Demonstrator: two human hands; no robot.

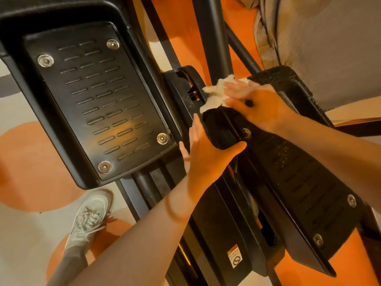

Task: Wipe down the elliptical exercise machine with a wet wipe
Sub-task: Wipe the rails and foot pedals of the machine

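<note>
I look down on the black elliptical machine. Its left foot pedal [99, 100] fills the upper left and its right foot pedal [305, 178] runs down the right side. My right hand [261, 108] grips a crumpled white wet wipe [214, 93] between thumb and fingers, pressing it against the front inner corner of the right pedal. My left hand [206, 155] holds the same pedal's inner side wall just below, with the thumb hooked over the rim and the fingers laid along the outside.
A black upright bar [210, 38] rises between the pedals. A white shoe [90, 217] stands on the orange-and-cream floor at lower left. Grey-beige fabric [329, 38] hangs at upper right. A warning sticker [235, 258] sits on the frame below.
</note>
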